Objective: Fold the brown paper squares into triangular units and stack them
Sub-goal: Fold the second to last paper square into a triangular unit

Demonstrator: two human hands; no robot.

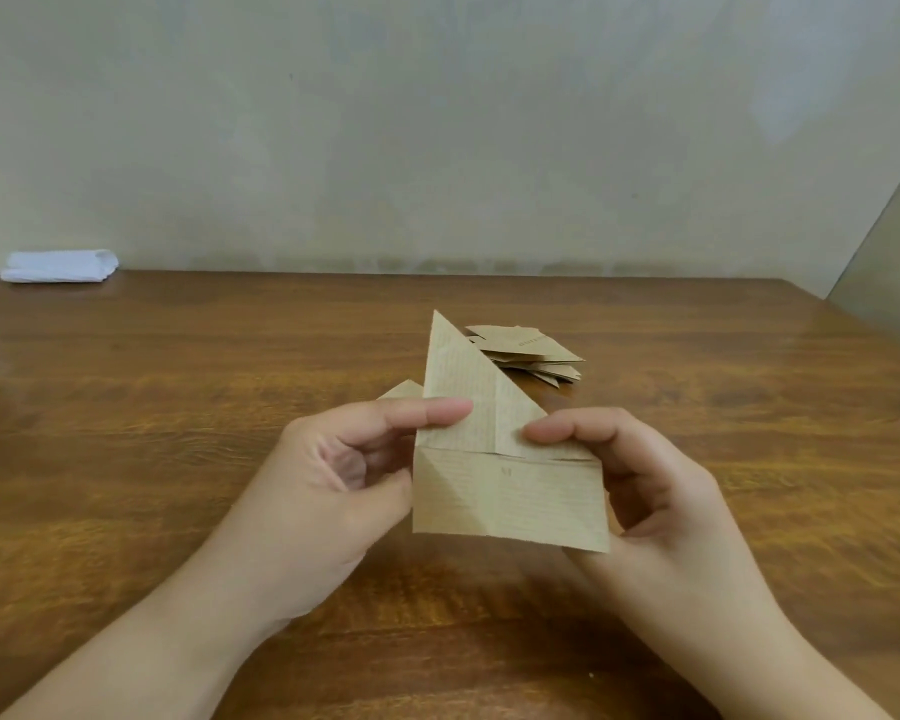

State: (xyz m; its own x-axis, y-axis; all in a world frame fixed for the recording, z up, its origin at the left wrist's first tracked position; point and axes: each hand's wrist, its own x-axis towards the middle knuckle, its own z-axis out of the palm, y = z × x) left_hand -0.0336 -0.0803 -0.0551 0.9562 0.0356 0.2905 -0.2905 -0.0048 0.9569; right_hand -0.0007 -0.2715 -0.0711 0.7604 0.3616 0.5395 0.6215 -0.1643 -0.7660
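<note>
I hold a partly folded brown paper piece (500, 491) above the table, with a pointed triangular flap standing up from a rectangular lower band. My left hand (344, 480) pinches its left edge, forefinger laid across the flap. My right hand (645, 491) grips the right edge, thumb on the fold line. Behind it lies a loose stack of brown paper squares (531, 353) on the wooden table (178, 407). A small brown paper corner (404, 390) peeks out behind my left fingers; what it belongs to is hidden.
A folded white cloth (58, 266) lies at the table's far left corner against the pale wall. A slanted board (894, 241) leans at the far right.
</note>
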